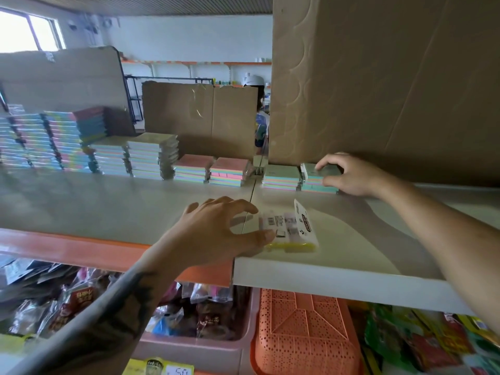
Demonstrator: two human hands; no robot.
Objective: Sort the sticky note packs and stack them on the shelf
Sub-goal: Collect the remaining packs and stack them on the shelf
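Left hand [216, 228] pinches a loose yellow pack [290, 231] at its near end, thumb below, fingers spread above, near the shelf [338, 269] front edge, probably staged for sorting. Right hand [349, 174] grips the end pile [319, 180] at the back, fingers curled over top, thumb at the side, likely squaring it against the cardboard [378, 77]. More piles [230, 171] run left by colour.

**Sticky note packs on the shelf**

A yellow wrapped pack [290, 231] lies flat near the shelf [108, 204] front edge, label side up. Along the back edge, pastel packs stand in stacks: tall ones [48, 142] at the left, low ones [211, 171] mid-shelf, two short stacks [281, 177] right.
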